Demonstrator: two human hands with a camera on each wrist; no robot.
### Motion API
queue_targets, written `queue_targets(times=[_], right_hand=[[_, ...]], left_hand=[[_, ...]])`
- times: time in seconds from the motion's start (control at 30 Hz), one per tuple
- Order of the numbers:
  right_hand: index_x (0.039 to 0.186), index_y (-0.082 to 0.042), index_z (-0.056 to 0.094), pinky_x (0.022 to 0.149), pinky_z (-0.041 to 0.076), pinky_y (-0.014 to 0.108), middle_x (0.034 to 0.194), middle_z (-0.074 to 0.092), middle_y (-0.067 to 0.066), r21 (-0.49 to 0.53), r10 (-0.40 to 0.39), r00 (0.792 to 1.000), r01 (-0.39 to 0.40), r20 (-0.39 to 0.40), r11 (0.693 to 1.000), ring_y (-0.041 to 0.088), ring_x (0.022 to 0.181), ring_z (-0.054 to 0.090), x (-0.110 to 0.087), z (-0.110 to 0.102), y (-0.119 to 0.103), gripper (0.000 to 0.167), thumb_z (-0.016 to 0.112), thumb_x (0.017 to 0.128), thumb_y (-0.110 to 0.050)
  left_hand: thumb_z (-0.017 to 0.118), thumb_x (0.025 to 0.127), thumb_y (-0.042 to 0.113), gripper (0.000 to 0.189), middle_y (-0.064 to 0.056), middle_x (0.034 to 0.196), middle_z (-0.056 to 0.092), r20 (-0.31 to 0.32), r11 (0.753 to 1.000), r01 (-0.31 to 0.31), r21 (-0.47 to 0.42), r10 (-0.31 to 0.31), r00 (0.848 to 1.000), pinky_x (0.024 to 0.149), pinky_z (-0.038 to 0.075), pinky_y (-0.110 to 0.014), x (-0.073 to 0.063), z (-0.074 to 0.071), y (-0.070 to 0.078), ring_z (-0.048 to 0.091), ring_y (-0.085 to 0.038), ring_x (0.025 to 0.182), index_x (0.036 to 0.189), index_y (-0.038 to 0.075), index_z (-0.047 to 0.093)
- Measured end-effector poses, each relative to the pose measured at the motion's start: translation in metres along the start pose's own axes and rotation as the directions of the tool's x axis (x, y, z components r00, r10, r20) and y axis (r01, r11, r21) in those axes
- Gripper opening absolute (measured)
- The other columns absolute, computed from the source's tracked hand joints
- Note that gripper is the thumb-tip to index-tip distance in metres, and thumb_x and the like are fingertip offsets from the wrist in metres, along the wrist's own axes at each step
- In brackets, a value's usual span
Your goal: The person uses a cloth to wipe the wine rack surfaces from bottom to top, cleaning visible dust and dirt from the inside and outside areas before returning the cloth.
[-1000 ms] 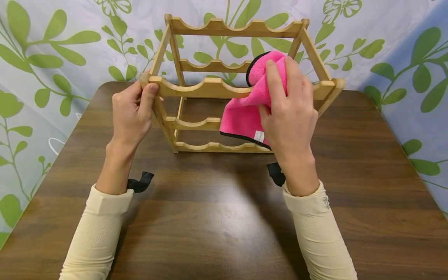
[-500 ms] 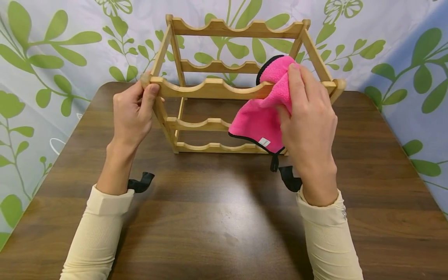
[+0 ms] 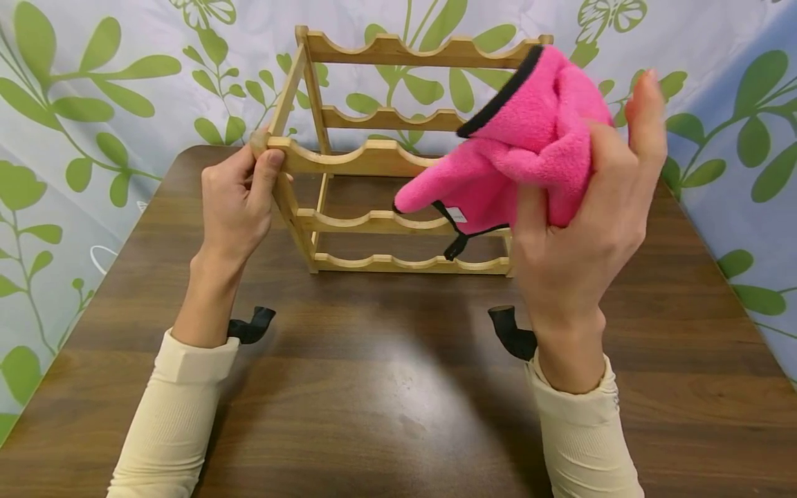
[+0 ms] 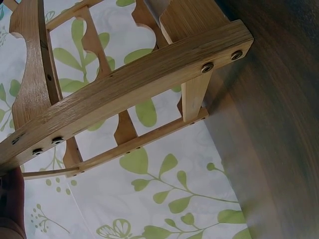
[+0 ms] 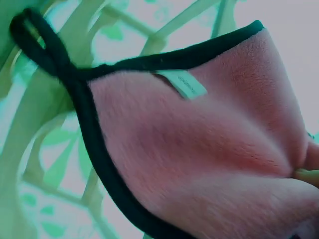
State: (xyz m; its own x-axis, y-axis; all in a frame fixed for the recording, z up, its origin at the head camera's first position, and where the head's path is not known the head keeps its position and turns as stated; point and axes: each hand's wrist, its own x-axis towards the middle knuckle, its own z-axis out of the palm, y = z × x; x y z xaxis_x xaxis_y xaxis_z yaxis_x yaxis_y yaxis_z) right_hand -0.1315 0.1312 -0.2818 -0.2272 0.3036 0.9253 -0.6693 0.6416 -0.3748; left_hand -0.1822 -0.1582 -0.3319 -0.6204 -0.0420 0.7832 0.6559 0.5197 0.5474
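Observation:
A wooden bottle rack (image 3: 373, 158) with scalloped rails stands on the table. My left hand (image 3: 233, 197) grips its front upper left corner, thumb on the end of the top rail. In my right hand (image 3: 591, 221) is a bunched pink cloth (image 3: 529, 145) with black edging, pinched between thumb and fingers while one finger sticks up. The cloth overlaps the rack's right side in the head view and hides its front right corner. From the right wrist, the cloth's white label (image 5: 185, 83) and black hanging loop (image 5: 42, 42) show. Screw heads dot the rack's side post (image 4: 124, 89) in the left wrist view.
The brown wooden table (image 3: 349, 387) spans the foreground. Behind it hangs a white curtain (image 3: 124, 62) printed with green leaves. Black curved pieces (image 3: 512, 332) jut out beside both wrists.
My right hand has first slid right along the front top rail with the cloth, then lifted and turned, bringing the cloth up off the rail. My left hand has stayed at the corner.

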Motion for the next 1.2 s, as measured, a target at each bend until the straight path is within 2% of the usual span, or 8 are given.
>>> queue_targets(times=[0.1, 0.2, 0.4, 0.6, 0.73, 0.87, 1.03, 1.2], right_hand=[[0.103, 0.006, 0.064, 0.102, 0.044, 0.045, 0.127, 0.056, 0.024, 0.089, -0.122, 0.992, 0.124, -0.025, 0.988, 0.028, 0.125, 0.051, -0.002, 0.018, -0.014, 0.018, 0.068, 0.091, -0.007], [0.107, 0.004, 0.067, 0.102, 0.044, 0.046, 0.119, 0.06, 0.025, 0.139, -0.26, 0.964, 0.251, 0.048, 0.958, 0.034, 0.119, 0.055, -0.005, 0.033, -0.028, 0.016, 0.067, 0.092, -0.002], [0.108, 0.002, 0.069, 0.104, 0.043, 0.038, 0.114, 0.065, 0.025, 0.135, -0.491, 0.84, 0.472, 0.23, 0.871, 0.04, 0.111, 0.06, -0.016, 0.056, -0.044, 0.016, 0.066, 0.092, 0.001], [0.116, -0.005, 0.071, 0.099, 0.046, 0.03, 0.125, 0.065, 0.013, 0.028, -0.509, 0.727, 0.562, 0.46, 0.827, 0.031, 0.119, 0.057, -0.04, 0.076, -0.037, 0.025, 0.052, 0.1, -0.002], [0.125, -0.005, 0.067, 0.091, 0.052, 0.031, 0.133, 0.061, 0.012, -0.027, -0.453, 0.674, 0.574, 0.584, 0.819, 0.031, 0.127, 0.051, -0.05, 0.081, -0.027, 0.032, 0.044, 0.103, -0.004], [0.129, -0.006, 0.064, 0.084, 0.055, 0.033, 0.134, 0.059, 0.012, -0.054, -0.437, 0.664, 0.583, 0.607, 0.811, 0.032, 0.13, 0.049, -0.052, 0.083, -0.025, 0.033, 0.043, 0.104, -0.005], [0.127, -0.006, 0.065, 0.078, 0.057, 0.036, 0.129, 0.062, 0.012, -0.104, -0.433, 0.675, 0.601, 0.597, 0.793, 0.032, 0.126, 0.052, -0.051, 0.089, -0.028, 0.032, 0.042, 0.105, -0.008], [0.122, -0.004, 0.067, 0.079, 0.057, 0.038, 0.122, 0.064, 0.013, -0.127, -0.42, 0.702, 0.584, 0.575, 0.802, 0.032, 0.12, 0.056, -0.051, 0.095, -0.029, 0.032, 0.041, 0.105, -0.008]], left_hand=[[0.059, 0.101, 0.018, 0.03, -0.016, 0.068, 0.067, 0.0, 1.0, 0.002, 0.003, -0.002, 1.0, 0.053, 0.041, -0.013, 0.0, 0.0, 0.0, 0.057, 0.005, 0.059, 0.093, -0.008, 0.071], [0.06, 0.1, 0.017, 0.03, -0.015, 0.068, 0.067, -0.002, 1.0, 0.007, 0.015, -0.007, 1.0, 0.053, 0.039, -0.014, 0.0, 0.0, 0.001, 0.054, 0.003, 0.057, 0.088, -0.009, 0.07], [0.061, 0.098, 0.009, 0.029, -0.01, 0.06, 0.054, -0.025, 0.999, 0.006, 0.053, -0.004, 1.0, 0.052, 0.032, -0.017, -0.001, 0.002, 0.001, 0.043, -0.008, 0.054, 0.076, -0.009, 0.063], [0.061, 0.097, 0.004, 0.022, -0.009, 0.061, 0.052, -0.039, 0.997, -0.002, 0.072, 0.004, 0.999, 0.053, 0.029, -0.018, 0.001, 0.0, 0.001, 0.039, -0.011, 0.054, 0.081, -0.01, 0.066], [0.063, 0.095, 0.002, 0.019, -0.011, 0.064, 0.056, -0.024, 0.998, 0.003, 0.059, -0.002, 1.0, 0.053, 0.03, -0.018, 0.001, -0.002, 0.001, 0.042, -0.008, 0.055, 0.083, -0.011, 0.066], [0.063, 0.096, 0.003, 0.019, -0.01, 0.063, 0.053, -0.028, 0.998, 0.007, 0.055, -0.006, 1.0, 0.052, 0.028, -0.02, 0.002, -0.002, 0.0, 0.04, -0.009, 0.054, 0.084, -0.011, 0.066], [0.063, 0.095, 0.002, 0.019, -0.01, 0.061, 0.048, -0.038, 0.997, 0.012, 0.07, -0.009, 0.999, 0.051, 0.026, -0.021, 0.002, -0.002, 0.001, 0.036, -0.011, 0.053, 0.084, -0.012, 0.066], [0.063, 0.095, 0.001, 0.019, -0.01, 0.061, 0.051, -0.041, 0.998, 0.007, 0.067, -0.005, 0.999, 0.051, 0.028, -0.02, 0.001, -0.001, 0.0, 0.039, -0.011, 0.053, 0.084, -0.013, 0.066]])
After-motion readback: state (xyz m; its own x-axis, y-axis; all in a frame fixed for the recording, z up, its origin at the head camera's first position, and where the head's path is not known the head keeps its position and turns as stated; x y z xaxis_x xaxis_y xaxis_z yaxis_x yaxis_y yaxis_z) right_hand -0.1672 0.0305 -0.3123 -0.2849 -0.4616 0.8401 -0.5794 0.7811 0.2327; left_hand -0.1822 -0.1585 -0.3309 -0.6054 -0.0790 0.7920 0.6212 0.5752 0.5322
